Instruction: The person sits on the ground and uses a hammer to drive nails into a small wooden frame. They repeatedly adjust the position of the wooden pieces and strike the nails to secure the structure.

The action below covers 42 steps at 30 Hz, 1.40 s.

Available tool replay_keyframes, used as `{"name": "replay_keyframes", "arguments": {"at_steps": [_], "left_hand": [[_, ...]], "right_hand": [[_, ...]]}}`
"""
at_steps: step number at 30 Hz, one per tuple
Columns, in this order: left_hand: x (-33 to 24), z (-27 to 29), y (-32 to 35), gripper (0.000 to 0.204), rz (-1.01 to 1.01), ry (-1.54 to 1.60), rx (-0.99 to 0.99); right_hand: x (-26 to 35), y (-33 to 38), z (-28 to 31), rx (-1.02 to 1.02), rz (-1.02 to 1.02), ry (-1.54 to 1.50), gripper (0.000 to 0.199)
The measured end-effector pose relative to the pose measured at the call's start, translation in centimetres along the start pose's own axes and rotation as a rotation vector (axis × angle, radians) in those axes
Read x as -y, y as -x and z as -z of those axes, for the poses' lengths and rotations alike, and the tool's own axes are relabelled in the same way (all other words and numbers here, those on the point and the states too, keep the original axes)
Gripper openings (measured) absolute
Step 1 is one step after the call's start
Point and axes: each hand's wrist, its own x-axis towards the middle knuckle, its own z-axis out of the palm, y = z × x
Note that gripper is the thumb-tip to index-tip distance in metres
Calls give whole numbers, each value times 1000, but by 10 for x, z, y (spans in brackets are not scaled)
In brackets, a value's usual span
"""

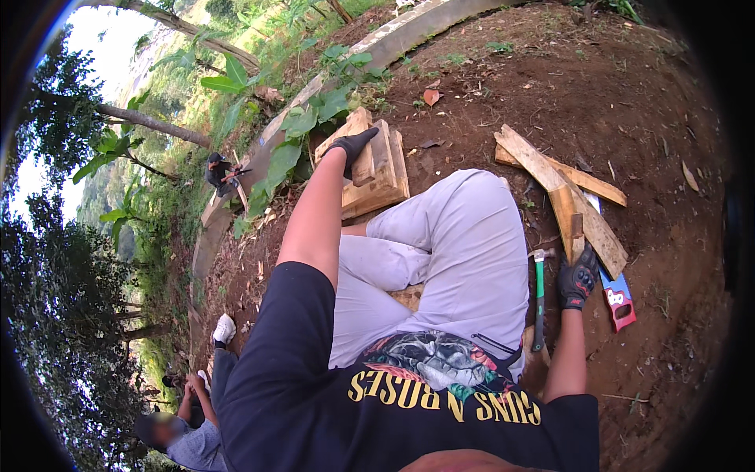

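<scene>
My left hand (354,149), in a black glove, reaches out over a wooden piece built of several short boards (383,169) and grips the top of it. That piece stands on the soil beyond my left knee. To the right, my gloved right hand (579,277) is closed around the end of a small wooden block (577,234). The block lies against a long plank (594,234) in a loose pile. A handsaw (619,303) with a blue blade and red handle lies partly beneath the planks. Left of my right hand lies a hammer (539,295) with a green and black handle.
Brown soil (487,82) surrounds me, with dry leaves and wood chips. A low concrete edge (393,39) curves along the far left, beside large green leaves (303,122). One person (224,175) stands beyond it; another person (193,440) sits at the lower left.
</scene>
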Motion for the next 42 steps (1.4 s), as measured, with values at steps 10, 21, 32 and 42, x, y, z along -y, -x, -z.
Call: {"name": "replay_keyframes", "arguments": {"at_steps": [10,21,32,42], "left_hand": [[31,7,13,81,-239,132,120],[119,-3,62,94,-587,-1165,-179],[128,-58,31,59,-453,-1287,-493],[133,-27,49,72,-529,-1141,-329]], "right_hand": [[-1,-2,-5,2,16,-17,89],[-7,-3,-7,13,22,-10,89],[-7,-2,-8,-5,36,-5,92],[-1,-2,-7,-25,41,-4,87]]}}
